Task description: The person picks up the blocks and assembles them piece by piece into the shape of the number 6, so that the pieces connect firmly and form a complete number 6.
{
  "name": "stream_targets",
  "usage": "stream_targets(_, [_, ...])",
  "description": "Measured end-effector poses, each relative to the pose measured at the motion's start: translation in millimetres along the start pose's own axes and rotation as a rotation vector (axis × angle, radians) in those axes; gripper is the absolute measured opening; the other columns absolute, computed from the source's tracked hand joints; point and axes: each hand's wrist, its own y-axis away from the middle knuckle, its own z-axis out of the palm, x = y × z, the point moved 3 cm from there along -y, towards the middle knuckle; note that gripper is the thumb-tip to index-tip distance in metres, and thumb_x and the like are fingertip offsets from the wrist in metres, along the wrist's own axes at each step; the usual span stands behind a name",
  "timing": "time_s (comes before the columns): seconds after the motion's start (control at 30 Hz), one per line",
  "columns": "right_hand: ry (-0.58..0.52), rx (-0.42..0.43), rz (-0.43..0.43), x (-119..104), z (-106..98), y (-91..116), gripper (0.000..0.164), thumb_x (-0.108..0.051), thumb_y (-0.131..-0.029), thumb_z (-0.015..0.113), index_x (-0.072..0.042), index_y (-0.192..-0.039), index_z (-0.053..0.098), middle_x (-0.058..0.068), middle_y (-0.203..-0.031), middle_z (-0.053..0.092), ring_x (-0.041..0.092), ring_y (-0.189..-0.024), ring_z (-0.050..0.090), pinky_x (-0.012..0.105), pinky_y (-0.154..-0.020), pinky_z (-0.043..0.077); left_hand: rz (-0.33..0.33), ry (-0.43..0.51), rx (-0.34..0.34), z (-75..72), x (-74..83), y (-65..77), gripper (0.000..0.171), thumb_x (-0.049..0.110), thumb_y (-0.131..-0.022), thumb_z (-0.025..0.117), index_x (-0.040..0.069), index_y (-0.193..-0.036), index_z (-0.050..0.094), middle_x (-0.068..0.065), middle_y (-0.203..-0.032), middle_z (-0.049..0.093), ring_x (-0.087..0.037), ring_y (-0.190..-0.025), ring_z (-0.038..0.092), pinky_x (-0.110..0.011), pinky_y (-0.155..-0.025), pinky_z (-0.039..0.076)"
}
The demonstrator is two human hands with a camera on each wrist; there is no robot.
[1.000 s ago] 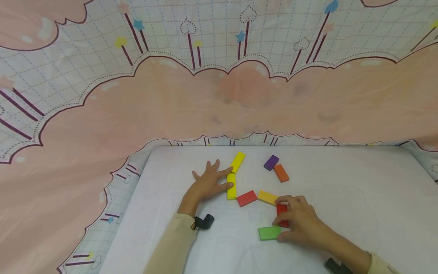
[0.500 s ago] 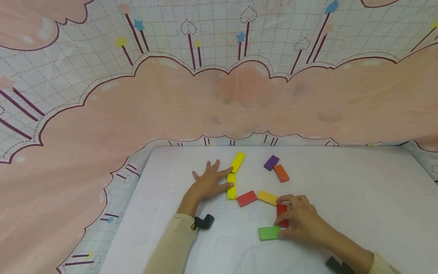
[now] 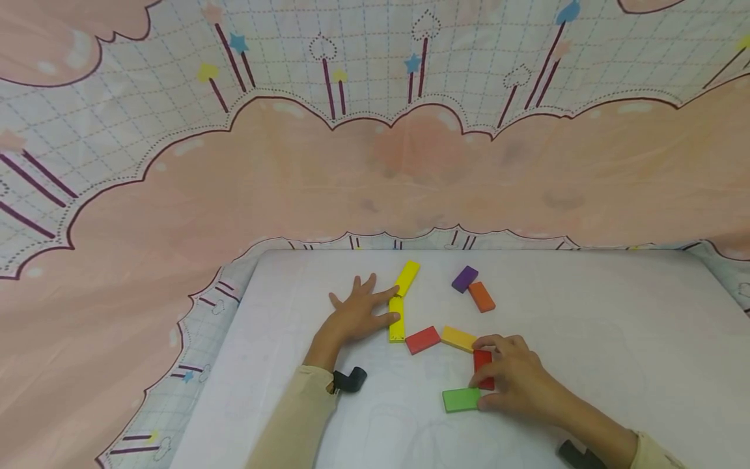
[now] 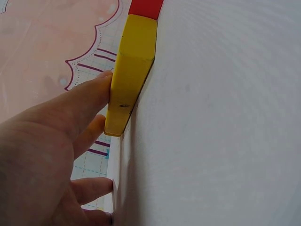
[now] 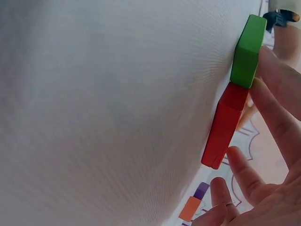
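Note:
In the head view, my left hand (image 3: 354,316) spreads its fingers, the index and thumb touching two yellow blocks (image 3: 396,333) laid end to end. The left wrist view shows those fingertips against the face of a yellow block (image 4: 129,70). My right hand (image 3: 518,381) arches over a red block (image 3: 484,360) and the corner of a green block (image 3: 459,400). Seen from the right wrist, the thumb touches the green block (image 5: 248,52), another fingertip lies near its joint with the red block (image 5: 223,127), and nothing is gripped.
A red block (image 3: 423,340) and an orange-yellow block (image 3: 457,337) bridge the two hands in a bent line. Farther back, a purple block (image 3: 465,278) meets an orange block (image 3: 482,296). All lie on a white tabletop (image 3: 615,339), before a patterned pink cloth (image 3: 316,176).
My right hand has shifted very slightly to the right since the earliest frame. The left hand and the blocks look unmoved.

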Motion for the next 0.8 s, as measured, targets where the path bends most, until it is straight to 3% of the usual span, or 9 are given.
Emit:
stream_targets(0.27, [-0.043, -0.012, -0.021, 1, -7, -3, 0.025, -0.038, -0.072, 0.092, -0.05, -0.084, 0.073, -0.004, -0.131, 0.059, 0.025, -0.121, 0.045, 0.049, -0.093, 0.053, 0.004, 0.004, 0.006, -1.1, 1.1, 0.9, 0.063, 0.059, -0.094, 0.062, 0.046, -0.152, 0.043, -0.009, -0.172, 0.019, -0.043, -0.159, 0.003, -0.087, -0.108, -0.005])
stream_targets(0.5, [-0.097, 0.066, -0.009, 7, -19, -16, 0.019, -0.035, -0.079, 0.088, -0.039, -0.094, 0.077, -0.003, -0.125, 0.063, 0.025, -0.119, 0.055, 0.052, -0.097, 0.056, 0.002, 0.002, 0.007, -1.4, 1.8, 1.7, 0.062, 0.059, -0.094, 0.061, 0.046, -0.152, 0.043, -0.009, -0.172, 0.019, -0.042, -0.159, 0.002, -0.086, -0.108, -0.006])
stream_targets(0.63, [-0.153, 0.105, 0.036, 13, -28, -23, 0.025, -0.034, -0.081, 0.087, -0.028, -0.103, 0.079, 0.0, -0.12, 0.067, 0.021, -0.106, 0.063, 0.037, -0.084, 0.061, 0.002, 0.001, 0.006, -1.3, 1.8, 1.8, 0.062, 0.059, -0.094, 0.061, 0.046, -0.152, 0.043, -0.009, -0.172, 0.019, -0.042, -0.159, 0.002, -0.086, -0.108, -0.005])
stream_targets(0.73, [-0.206, 0.123, 0.065, 18, -34, -28, 0.031, -0.032, -0.083, 0.085, -0.022, -0.111, 0.077, 0.002, -0.118, 0.068, 0.017, -0.097, 0.064, 0.024, -0.071, 0.059, 0.004, 0.002, 0.007, -1.1, 1.7, 1.8, 0.062, 0.059, -0.094, 0.061, 0.046, -0.152, 0.044, -0.009, -0.172, 0.019, -0.043, -0.159, 0.002, -0.086, -0.108, -0.005])
stream_targets(0.8, [-0.224, 0.139, 0.079, 23, -38, -32, 0.034, -0.031, -0.083, 0.085, -0.021, -0.115, 0.076, 0.003, -0.117, 0.069, 0.017, -0.096, 0.065, 0.022, -0.068, 0.056, 0.004, 0.005, 0.007, -1.2, 1.8, 1.8, 0.062, 0.059, -0.094, 0.061, 0.046, -0.152, 0.044, -0.009, -0.172, 0.019, -0.043, -0.159, 0.002, -0.086, -0.108, -0.005])
